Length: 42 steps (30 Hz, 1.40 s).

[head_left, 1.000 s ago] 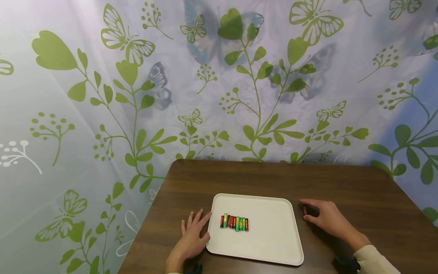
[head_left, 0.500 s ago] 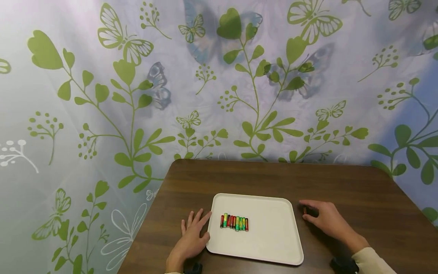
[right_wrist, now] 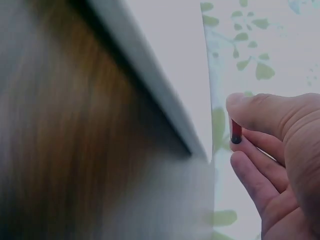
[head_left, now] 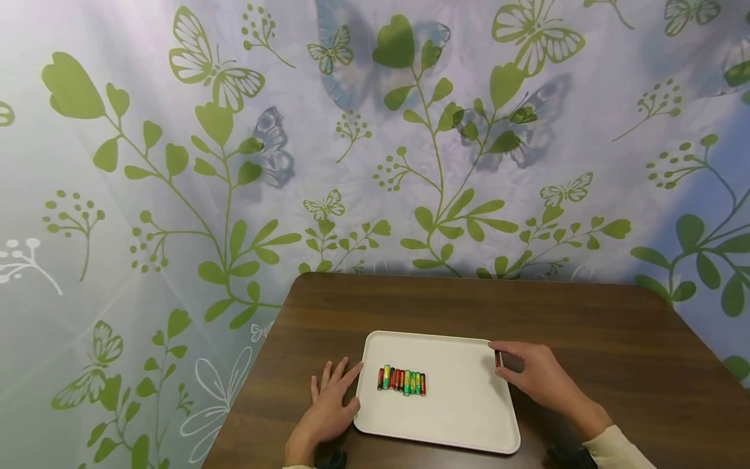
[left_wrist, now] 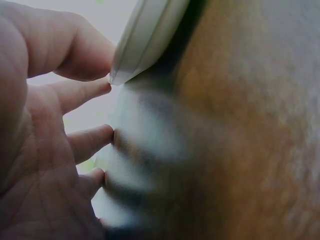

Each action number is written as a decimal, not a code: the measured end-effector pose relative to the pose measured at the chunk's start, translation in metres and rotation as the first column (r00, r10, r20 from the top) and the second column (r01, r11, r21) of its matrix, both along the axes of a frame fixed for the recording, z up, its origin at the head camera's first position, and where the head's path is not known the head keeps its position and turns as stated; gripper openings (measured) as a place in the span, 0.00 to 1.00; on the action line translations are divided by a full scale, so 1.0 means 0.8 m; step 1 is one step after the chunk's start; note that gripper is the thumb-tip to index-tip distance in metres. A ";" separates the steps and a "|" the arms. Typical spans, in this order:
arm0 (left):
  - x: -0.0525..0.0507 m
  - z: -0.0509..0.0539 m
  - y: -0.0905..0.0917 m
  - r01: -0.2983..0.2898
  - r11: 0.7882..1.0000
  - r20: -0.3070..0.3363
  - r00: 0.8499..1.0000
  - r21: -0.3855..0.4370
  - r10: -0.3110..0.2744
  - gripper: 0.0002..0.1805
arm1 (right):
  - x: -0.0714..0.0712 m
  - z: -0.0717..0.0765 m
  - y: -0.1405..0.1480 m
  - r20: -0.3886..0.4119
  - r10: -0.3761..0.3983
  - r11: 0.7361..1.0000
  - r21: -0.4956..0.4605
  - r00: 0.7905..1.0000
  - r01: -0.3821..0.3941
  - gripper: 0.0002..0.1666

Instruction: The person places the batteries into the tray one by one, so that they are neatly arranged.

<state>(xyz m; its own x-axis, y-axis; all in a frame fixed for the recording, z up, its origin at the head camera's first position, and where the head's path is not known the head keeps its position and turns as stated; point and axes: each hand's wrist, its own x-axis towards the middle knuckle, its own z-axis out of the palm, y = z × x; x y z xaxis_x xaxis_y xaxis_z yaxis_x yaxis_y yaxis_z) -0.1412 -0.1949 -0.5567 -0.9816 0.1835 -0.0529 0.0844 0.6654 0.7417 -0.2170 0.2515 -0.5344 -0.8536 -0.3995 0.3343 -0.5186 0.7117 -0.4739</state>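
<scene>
A row of several red and green batteries (head_left: 402, 381) lies side by side on the white tray (head_left: 451, 417), left of its middle. My right hand (head_left: 541, 378) pinches a dark red battery (head_left: 499, 359) between thumb and fingers, above the tray's right edge. In the right wrist view the same battery (right_wrist: 236, 131) shows its dark end below the thumb, raised off the surface. My left hand (head_left: 328, 407) rests at the tray's left edge with fingers spread. The left wrist view shows the thumb and a fingertip touching the tray's rim (left_wrist: 145, 45).
The tray stands on a brown wooden table (head_left: 469, 303) with rounded far corners. Behind the table hangs a curtain (head_left: 363, 143) printed with green leaves and butterflies. A dark wrist strap (head_left: 335, 458) is on the left wrist.
My right hand has moved left with the battery, from the table beside the tray to over the tray's right edge. The left hand and the row of batteries have stayed put.
</scene>
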 end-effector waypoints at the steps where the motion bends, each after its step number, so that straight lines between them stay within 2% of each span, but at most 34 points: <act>1: 0.000 0.000 0.000 0.000 1.000 0.001 1.000 0.000 0.000 0.40 | 0.001 -0.001 -0.006 0.001 0.008 1.000 -0.002 1.000 -0.008 0.29; 5: 0.001 0.001 0.001 0.001 1.000 0.001 1.000 0.005 -0.001 0.39 | 0.006 -0.004 -0.033 0.001 0.046 0.998 -0.034 0.999 -0.046 0.29; 11: 0.000 0.002 0.002 -0.003 1.000 -0.003 1.000 0.001 0.003 0.40 | 0.014 -0.014 -0.082 -0.044 0.101 0.993 -0.061 0.994 -0.104 0.28; 16: -0.001 0.002 0.003 -0.004 1.000 -0.009 1.000 -0.005 0.004 0.39 | 0.021 -0.024 -0.115 -0.050 0.184 0.977 -0.101 0.982 -0.189 0.26; 20: 0.000 0.003 0.003 0.009 1.000 0.001 1.000 0.006 -0.009 0.40 | 0.026 -0.034 -0.133 -0.049 0.211 0.969 -0.117 0.976 -0.216 0.26; 27: 0.000 0.004 0.003 0.004 1.000 0.011 1.000 0.006 -0.004 0.40 | 0.027 -0.043 -0.151 -0.113 0.224 0.968 -0.085 0.968 -0.234 0.26; 35: -0.002 0.005 0.004 -0.005 1.000 0.009 1.000 0.001 0.005 0.40 | 0.027 -0.038 -0.158 -0.025 0.207 0.978 -0.028 0.978 -0.208 0.26; 38: 0.000 0.004 0.004 -0.007 1.000 0.002 1.000 0.007 0.007 0.40 | 0.027 -0.037 -0.159 -0.015 0.201 0.979 -0.015 0.979 -0.201 0.27; 42: 0.001 -0.002 0.002 -0.019 1.000 -0.041 0.999 0.014 0.019 0.39 | 0.028 -0.037 -0.156 -0.083 0.208 0.978 -0.009 0.975 -0.210 0.27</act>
<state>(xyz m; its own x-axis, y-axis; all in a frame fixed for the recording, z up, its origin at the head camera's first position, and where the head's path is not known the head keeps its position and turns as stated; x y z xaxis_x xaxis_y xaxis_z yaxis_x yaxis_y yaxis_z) -0.1405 -0.1934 -0.5583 -0.9862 0.1653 -0.0101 0.1025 0.6573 0.7467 -0.1946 0.1266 -0.5641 -0.7218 -0.5596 0.4073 -0.6920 0.5753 -0.4360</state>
